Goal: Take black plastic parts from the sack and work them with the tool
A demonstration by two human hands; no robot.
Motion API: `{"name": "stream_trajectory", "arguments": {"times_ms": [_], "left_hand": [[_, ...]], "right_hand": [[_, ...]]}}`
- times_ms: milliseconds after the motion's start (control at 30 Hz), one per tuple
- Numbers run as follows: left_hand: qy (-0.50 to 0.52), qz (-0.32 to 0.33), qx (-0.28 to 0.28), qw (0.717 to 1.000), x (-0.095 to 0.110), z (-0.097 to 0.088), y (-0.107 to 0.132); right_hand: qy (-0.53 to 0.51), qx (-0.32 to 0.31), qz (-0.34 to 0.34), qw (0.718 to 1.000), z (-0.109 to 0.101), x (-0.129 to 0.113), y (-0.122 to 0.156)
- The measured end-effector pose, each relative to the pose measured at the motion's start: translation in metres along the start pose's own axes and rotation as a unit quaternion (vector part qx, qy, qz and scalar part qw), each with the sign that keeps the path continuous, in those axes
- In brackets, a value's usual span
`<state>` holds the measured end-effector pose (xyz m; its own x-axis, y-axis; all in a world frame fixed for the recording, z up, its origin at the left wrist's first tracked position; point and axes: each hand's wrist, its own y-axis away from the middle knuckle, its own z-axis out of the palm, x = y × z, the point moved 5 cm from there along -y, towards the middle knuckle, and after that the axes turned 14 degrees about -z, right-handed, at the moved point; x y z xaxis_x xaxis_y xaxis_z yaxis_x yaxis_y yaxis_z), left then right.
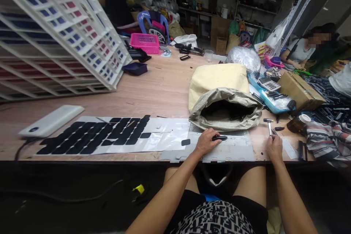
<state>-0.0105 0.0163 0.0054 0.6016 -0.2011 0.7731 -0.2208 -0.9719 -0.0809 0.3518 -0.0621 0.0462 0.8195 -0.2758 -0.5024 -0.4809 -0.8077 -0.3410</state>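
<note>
My left hand rests on a grey mat at the table's front edge, its fingers closed on a small, long black piece. To the right, my right hand is wrapped round what looks like a small hammer, its short head pointing away from me. Just beyond the mat lies a cream sack with its dark mouth facing me; black items inside are hard to make out. Left of the mat, rows of black rounded pads lie on a white sheet. One loose pad is near my left hand.
A white plastic crate stands tilted at the left, behind a white power bank-like box. A blue tray, cardboard box, brown bottle and checked cloth crowd the right. Other people sit beyond the table.
</note>
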Motion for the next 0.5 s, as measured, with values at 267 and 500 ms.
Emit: {"name": "stream_trajectory", "arguments": {"times_ms": [267, 500], "left_hand": [[0.0, -0.015, -0.014, 1.0, -0.002, 0.001, -0.001], [0.016, -0.029, -0.021, 0.999, -0.006, 0.003, -0.002]], "right_hand": [[-0.214, -0.007, -0.061, 0.975, -0.02, -0.064, 0.084], [-0.222, -0.167, -0.199, 0.94, 0.003, -0.139, 0.143]]}}
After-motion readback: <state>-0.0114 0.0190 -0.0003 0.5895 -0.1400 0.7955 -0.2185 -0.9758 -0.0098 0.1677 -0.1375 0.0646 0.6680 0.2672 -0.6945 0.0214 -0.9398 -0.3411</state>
